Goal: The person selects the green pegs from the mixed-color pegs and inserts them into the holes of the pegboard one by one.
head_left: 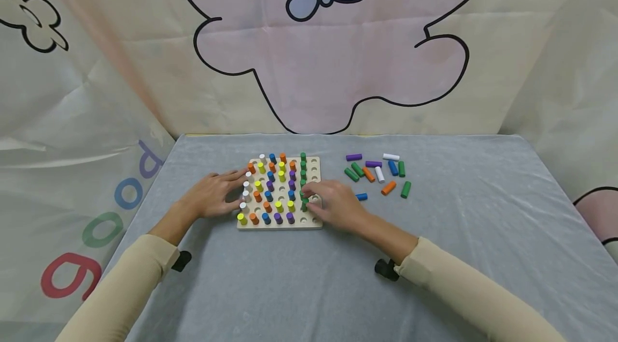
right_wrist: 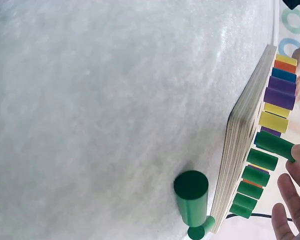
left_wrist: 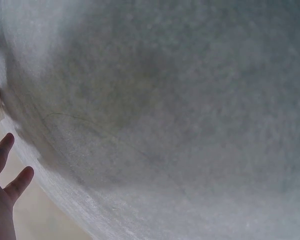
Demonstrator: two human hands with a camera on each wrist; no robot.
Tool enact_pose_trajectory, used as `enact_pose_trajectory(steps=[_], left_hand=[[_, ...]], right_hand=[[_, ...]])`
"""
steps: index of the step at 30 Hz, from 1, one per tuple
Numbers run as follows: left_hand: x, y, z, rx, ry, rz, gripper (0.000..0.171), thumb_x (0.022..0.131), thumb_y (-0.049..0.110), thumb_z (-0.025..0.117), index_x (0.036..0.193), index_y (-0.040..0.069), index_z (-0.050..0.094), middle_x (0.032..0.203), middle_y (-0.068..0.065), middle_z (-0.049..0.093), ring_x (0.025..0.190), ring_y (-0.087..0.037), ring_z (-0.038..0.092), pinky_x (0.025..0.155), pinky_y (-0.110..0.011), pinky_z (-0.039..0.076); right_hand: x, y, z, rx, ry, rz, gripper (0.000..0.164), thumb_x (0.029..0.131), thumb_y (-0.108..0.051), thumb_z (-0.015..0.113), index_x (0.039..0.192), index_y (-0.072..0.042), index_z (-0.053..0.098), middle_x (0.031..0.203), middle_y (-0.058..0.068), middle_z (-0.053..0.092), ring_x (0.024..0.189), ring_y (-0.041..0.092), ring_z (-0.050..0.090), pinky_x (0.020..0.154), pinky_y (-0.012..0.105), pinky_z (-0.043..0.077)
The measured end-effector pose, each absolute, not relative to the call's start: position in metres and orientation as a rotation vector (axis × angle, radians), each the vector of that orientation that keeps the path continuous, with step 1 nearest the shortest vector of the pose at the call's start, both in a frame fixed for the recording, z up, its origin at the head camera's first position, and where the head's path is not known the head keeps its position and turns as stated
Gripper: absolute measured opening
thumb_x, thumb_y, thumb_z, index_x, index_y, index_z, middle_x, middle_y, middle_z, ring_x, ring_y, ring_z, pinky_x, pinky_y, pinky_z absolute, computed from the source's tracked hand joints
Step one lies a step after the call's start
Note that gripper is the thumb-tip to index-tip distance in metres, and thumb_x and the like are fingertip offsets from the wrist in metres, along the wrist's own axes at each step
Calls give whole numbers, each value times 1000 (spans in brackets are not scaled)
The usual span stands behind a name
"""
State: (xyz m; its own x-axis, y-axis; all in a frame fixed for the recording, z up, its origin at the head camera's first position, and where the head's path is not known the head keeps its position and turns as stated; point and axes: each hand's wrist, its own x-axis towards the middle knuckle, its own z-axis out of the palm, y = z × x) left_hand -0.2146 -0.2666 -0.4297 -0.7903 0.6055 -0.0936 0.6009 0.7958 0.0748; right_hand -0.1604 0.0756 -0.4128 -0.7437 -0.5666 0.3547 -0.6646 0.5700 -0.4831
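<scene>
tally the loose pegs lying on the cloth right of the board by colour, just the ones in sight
green pegs: 4
purple pegs: 2
white pegs: 2
blue pegs: 2
orange pegs: 2
Total: 12

Head view: right hand [head_left: 338, 203] hides part of pegboard [head_left: 280, 227]; green pegs [head_left: 303, 206] beneath partly covered. Sleeves [head_left: 125, 288] cut off by bottom edge.
Left wrist view: left hand [left_wrist: 1, 200] cropped by left and bottom edges; pegboard only thin sliver; cloth [left_wrist: 165, 150] blurred.
Right wrist view: right hand cropped by right edge; held green peg's [right_wrist: 275, 144] seating unclear.
</scene>
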Motion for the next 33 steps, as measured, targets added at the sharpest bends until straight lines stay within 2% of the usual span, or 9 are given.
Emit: enact_pose_trajectory(steps=[25,30,33], left_hand=[[-214,-266,-430,972,2881,78,71,93,51,53,149,7,47,156,-14,38,139,-38,42,100,-62,41],[-214,-266,-429,974,2877,65,71,93,51,52,148,7,47,155,-14,39,138,-37,44,100,-61,42],[-214,-266,-429,975,2873,66,71,94,51,52,148,7,47,155,-14,39,138,-37,44,99,-61,43]], right_hand=[[-161,70,-420,1070,-2658,842,24,87,-10,76,110,-9,71,98,-1,73,90,15,68,89,38,52],[-161,74,-420,1062,-2695,833,26,87,-11,75,113,-10,70,102,-1,74,93,15,68,92,38,51],[-162,83,-418,1042,-2736,831,28,89,-12,74,116,-10,69,105,1,74,96,17,68,89,38,53]])
